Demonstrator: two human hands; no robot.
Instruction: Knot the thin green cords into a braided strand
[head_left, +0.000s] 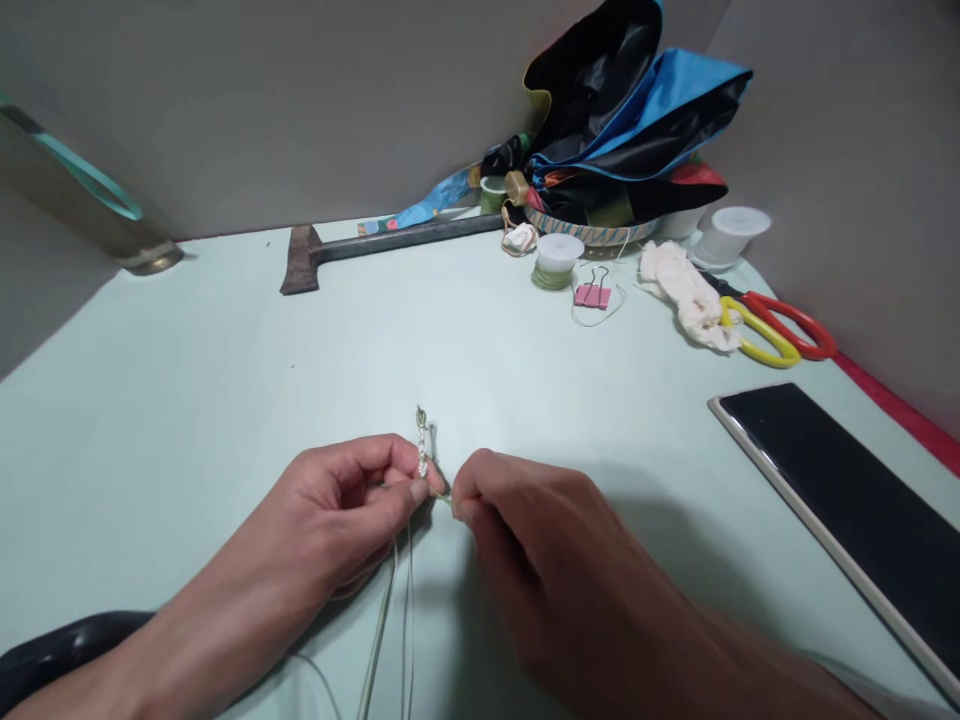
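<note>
Knotted cord (421,445) juts from your pinched left fingers (394,508); just beside, your right fingers (478,478) clamp its green strand (445,497); uneven pulling might skew it.

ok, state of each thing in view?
Left hand: pinching the green-and-white cord piece
Right hand: pinching a strand
Green-and-white cord piece: top end sticking out past the fingertips
Loose strands: trailing toward the wearer
Phone: flat, screen dark
Scissors: lying down, blades mostly hidden, open or shut unclear
White cloth: crumpled
Green-thread spool: upright, thread wound on
Hatchet-like tool: lying down
</note>
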